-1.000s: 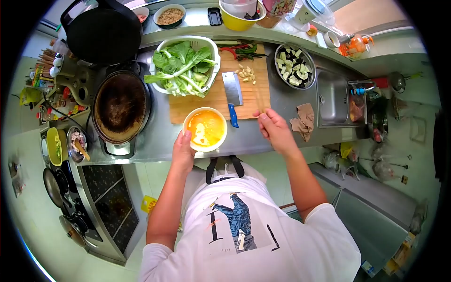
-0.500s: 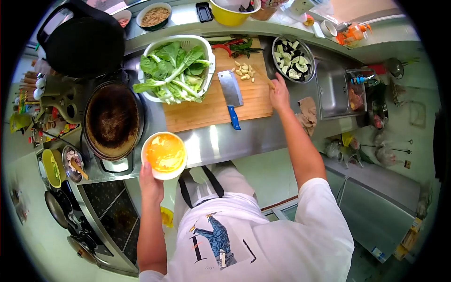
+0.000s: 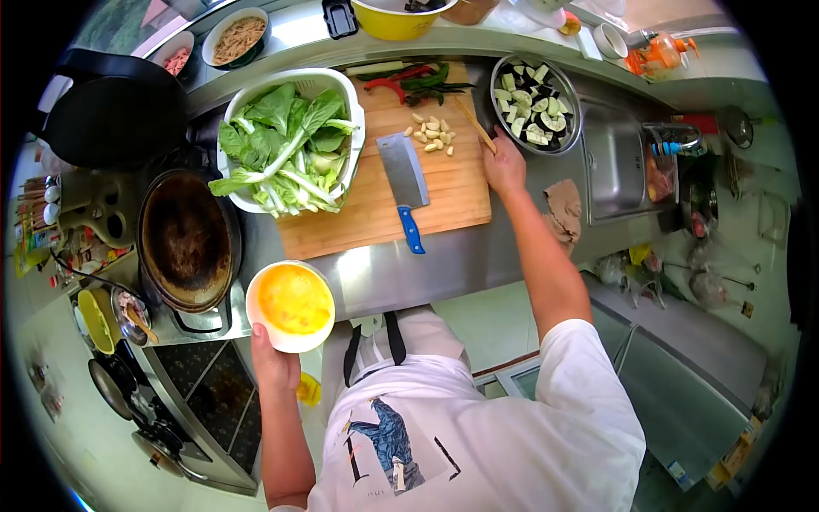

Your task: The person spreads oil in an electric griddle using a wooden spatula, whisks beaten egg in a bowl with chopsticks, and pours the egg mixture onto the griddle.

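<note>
At the left end of the counter sits a black pan, one handle pointing at the near edge. Next, the left hand grips a round bowl of yellow egg in front of the board's near left corner, by the counter's near edge; its mouth faces up. Beyond it, a white basket of greens covers the board's far left corner. On the board, a knife lies lengthwise, handle over the near edge, with garlic cloves beside its blade and peppers along the far edge. Knife and garlic lie between bowl and chopsticks. The right hand, well apart from the left, is closed on these at the board's right edge; their long axis slants away and leftward, tips towards the far right corner. Just beside stands a metal bowl of cut eggplant; farther right are a cloth and the sink.
</note>
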Demonstrator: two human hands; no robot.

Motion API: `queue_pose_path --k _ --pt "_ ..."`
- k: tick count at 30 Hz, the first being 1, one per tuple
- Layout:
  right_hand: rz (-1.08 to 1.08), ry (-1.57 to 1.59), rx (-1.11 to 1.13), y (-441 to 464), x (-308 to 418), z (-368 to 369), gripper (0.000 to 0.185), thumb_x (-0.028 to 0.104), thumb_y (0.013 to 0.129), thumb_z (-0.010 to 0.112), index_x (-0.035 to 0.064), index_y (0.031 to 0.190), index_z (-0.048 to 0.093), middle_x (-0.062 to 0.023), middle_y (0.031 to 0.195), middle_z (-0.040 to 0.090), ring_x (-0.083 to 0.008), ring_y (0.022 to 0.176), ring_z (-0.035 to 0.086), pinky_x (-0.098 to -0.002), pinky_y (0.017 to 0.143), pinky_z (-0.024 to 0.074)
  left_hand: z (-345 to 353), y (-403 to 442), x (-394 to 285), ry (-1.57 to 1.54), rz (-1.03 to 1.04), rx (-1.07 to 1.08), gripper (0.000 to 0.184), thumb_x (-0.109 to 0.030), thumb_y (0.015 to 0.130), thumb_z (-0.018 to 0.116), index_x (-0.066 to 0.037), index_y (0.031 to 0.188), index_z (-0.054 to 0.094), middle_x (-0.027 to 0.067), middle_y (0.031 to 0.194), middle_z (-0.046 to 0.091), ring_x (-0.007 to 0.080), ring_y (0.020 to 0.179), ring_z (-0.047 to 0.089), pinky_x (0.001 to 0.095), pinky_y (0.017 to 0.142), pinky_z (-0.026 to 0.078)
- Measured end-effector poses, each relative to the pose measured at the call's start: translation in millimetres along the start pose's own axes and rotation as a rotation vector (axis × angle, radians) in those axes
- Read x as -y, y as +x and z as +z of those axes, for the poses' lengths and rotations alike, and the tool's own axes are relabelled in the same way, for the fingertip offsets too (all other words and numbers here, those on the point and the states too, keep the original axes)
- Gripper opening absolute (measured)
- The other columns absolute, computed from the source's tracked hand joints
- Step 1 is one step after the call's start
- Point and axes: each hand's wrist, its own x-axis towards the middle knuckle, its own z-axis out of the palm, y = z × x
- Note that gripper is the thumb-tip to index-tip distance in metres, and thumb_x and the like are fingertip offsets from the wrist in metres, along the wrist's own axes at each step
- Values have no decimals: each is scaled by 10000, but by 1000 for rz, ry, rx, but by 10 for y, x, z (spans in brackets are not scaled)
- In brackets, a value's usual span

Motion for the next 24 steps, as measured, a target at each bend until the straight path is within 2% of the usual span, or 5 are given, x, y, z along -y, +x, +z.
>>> queue_pose_path --k 5,8,10,13,24 --pt "-113 118 -75 -432 77 -174 276 264 919 524 19 853 631 -167 1220 592 -327 1004 607 -358 836 466 43 61 -41 -6 -21 -6 740 -531 860 583 -9 1343 377 115 1317 496 243 1206 501 389 1036 388" --pt "124 493 -72 -682 338 -453 228 214 931 507 14 861 590 -163 1184 615 -208 713 616 -293 635 481 74 106 -82 -38 -22 13 678 -487 896 554 -14 1346 374 111 1317 498 243 1209 497 387 1041 383" --pt "416 1114 2 -829 429 -600 127 121 931 464 34 904 553 -159 1163 622 -65 541 484 -226 449 386 51 136 -80 -83 -6 27 609 -437 935 509 -16 1352 368 114 1329 492 243 1226 483 392 1054 367" --pt "478 1441 121 -990 728 -870 105 143 927 505 61 984 535 -151 1060 642 -20 455 340 -184 382 245 30 149 -109 -111 -5 20 578 -417 954 477 -18 1356 363 118 1343 482 246 1241 469 398 1065 354" --pt "370 1363 700 -1586 2312 -1027 347 265 979 387 12 1188 503 13 771 483 -38 529 377 -180 426 289 -380 40 -207 -218 40 110 535 -426 956 478 -29 1312 432 98 1283 539 203 1197 510 360 1038 381"
